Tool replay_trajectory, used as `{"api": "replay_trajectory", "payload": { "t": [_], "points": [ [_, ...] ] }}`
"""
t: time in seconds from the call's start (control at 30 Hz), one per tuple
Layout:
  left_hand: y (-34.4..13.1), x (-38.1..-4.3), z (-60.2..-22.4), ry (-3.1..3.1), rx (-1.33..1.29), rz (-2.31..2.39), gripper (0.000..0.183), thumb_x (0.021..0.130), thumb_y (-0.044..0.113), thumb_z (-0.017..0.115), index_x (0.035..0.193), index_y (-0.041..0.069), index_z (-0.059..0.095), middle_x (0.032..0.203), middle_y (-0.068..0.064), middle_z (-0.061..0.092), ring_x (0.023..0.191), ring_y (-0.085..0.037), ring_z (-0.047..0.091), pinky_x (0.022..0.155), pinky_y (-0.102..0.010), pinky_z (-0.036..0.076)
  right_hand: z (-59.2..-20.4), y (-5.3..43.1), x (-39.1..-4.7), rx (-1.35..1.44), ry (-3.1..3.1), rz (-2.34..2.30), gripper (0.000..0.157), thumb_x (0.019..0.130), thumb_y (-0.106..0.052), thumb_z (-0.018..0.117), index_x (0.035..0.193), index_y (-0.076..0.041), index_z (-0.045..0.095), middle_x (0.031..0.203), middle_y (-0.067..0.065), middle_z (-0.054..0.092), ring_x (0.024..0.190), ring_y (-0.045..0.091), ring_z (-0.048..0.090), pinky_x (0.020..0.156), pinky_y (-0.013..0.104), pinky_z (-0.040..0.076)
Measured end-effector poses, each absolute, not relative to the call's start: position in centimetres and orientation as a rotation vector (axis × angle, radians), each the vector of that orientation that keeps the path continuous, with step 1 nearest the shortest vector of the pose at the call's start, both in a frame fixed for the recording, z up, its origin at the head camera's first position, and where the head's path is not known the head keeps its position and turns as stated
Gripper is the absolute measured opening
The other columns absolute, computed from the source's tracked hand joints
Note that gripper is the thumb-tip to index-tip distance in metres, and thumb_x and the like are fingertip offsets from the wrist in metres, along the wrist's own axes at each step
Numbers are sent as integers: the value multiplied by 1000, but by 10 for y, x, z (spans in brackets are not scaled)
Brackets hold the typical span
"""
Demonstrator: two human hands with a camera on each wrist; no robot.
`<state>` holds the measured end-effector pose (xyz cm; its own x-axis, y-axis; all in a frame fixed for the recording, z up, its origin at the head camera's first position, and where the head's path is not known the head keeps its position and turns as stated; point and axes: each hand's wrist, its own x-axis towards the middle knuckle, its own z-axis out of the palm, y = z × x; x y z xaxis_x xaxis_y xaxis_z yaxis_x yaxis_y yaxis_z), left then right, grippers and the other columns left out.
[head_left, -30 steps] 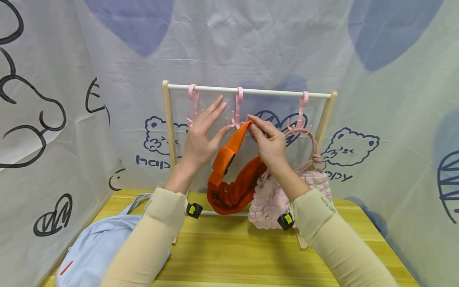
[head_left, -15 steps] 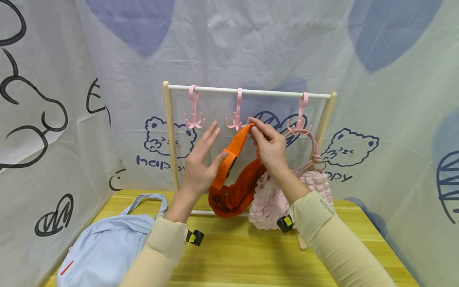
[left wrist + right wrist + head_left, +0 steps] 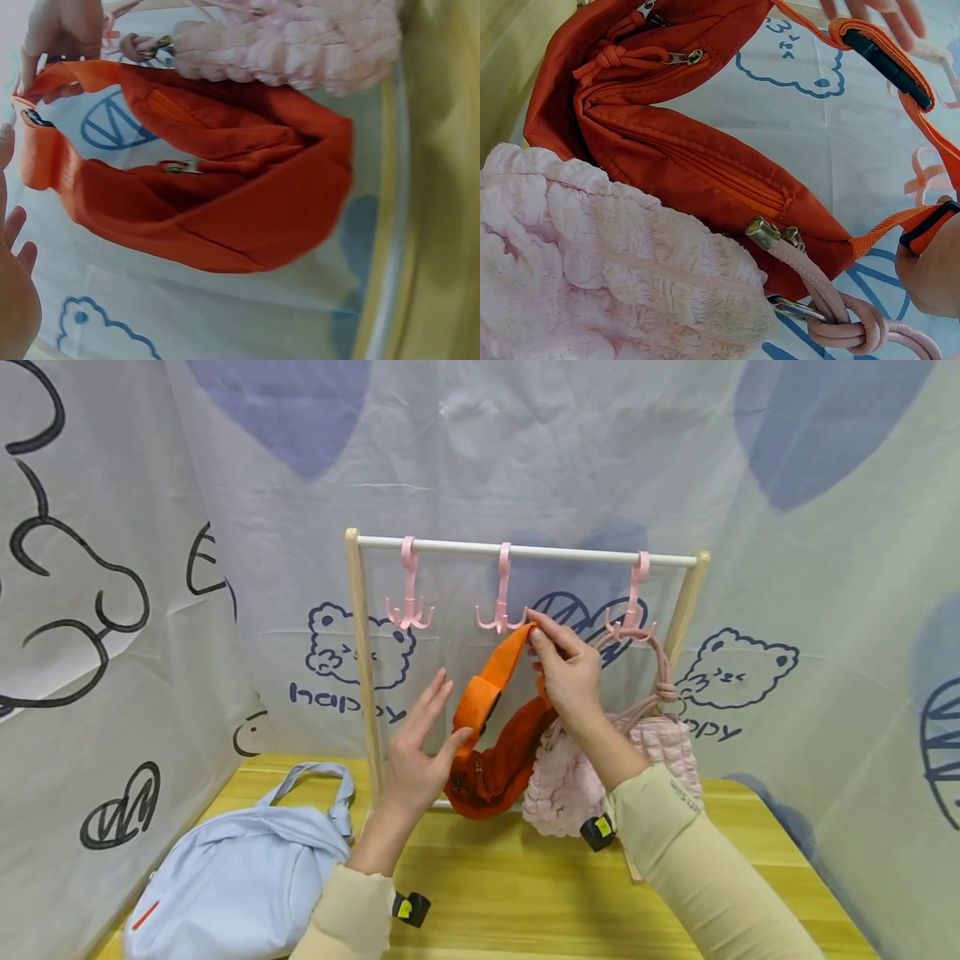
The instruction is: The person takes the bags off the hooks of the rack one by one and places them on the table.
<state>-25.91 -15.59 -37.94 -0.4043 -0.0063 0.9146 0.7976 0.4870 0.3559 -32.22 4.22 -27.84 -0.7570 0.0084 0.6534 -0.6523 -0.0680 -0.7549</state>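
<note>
The right hand (image 3: 572, 681) pinches the top of a flat bright-orange webbing strap (image 3: 508, 658) between thumb and fingers, right at the right prong of a pink plastic four-armed middle hook (image 3: 502, 602); whether the strap sits over that prong is hidden by the fingertips. The left hand (image 3: 416, 762) holds nothing: its fingers are stretched upward and its thumb is spread away from them, just beside the strap's left side; I cannot tell whether the thumb touches.

Below and to the left of the right hand hangs the orange-red fabric crescent bag (image 3: 495, 777) that the strap carries. Strap and bag make one long loop whose long axis runs from the pinch downward, leaning left. The bag's own body is bent into a U, its belly lowest, one end rising at the left to the strap and the other rising to the upper right, toward the right wrist. A black buckle (image 3: 881, 60) sits on the strap's left run, near the left fingers, and a metal zip pull (image 3: 684, 57) shows on the body.

Right of the orange bag, partly behind the right forearm, a puckered pale-pink fabric bag (image 3: 557, 797) hangs by its knotted cord handle from the right hook (image 3: 637, 597). A white rail (image 3: 457, 547) carries both hooks and a left hook (image 3: 409, 593). Farther left, a light-blue cloth bag (image 3: 236, 877) lies on the yellow wooden table (image 3: 517, 910).
</note>
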Motion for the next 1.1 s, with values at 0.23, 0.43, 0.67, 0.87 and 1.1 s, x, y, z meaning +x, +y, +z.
{"api": "replay_trajectory", "payload": {
  "t": [0.23, 0.43, 0.67, 0.87, 1.1],
  "points": [
    [-155, -258, -409, -1768, -636, -1072, 73, 85, 0, 83, 152, 6, 54, 160, -12, 47, 144, -31, 48, 119, -30, 37, -281, 42, -323, 676, -1747, 1884, 30, 104, -13, 65, 133, -9, 72, 100, -6, 69, 84, 13, 65, 70, 24, 59],
    [-152, -256, -428, -1764, -621, -1097, 73, 84, -5, 82, 151, 4, 53, 158, -18, 48, 143, -35, 48, 119, -28, 36, -282, 42, -323, 669, -1752, 1899, 31, 105, -13, 64, 134, -10, 72, 103, -2, 70, 88, 17, 66, 76, 28, 61],
    [-146, -251, -444, -1739, -603, -1119, 68, 84, -9, 80, 147, 0, 56, 154, -21, 51, 139, -41, 52, 116, -21, 35, -283, 42, -323, 636, -1774, 1922, 32, 105, -16, 63, 136, -12, 71, 106, -1, 71, 90, 19, 67, 77, 28, 61],
    [-143, -251, -451, -1728, -576, -1152, 60, 86, -8, 79, 143, 2, 62, 146, -20, 59, 133, -38, 58, 114, -23, 40, -282, 41, -322, 619, -1774, 1943, 33, 105, -16, 63, 137, -12, 70, 103, -4, 71, 88, 17, 67, 73, 24, 60],
    [-140, -255, -460, -1696, -551, -1163, 51, 87, -10, 77, 137, 0, 67, 130, -18, 69, 117, -34, 67, 106, -20, 47, -285, 42, -322, 584, -1762, 1991, 33, 105, -16, 63, 137, -12, 70, 95, -7, 72, 84, 20, 68, 66, 23, 59]
  ]
}}
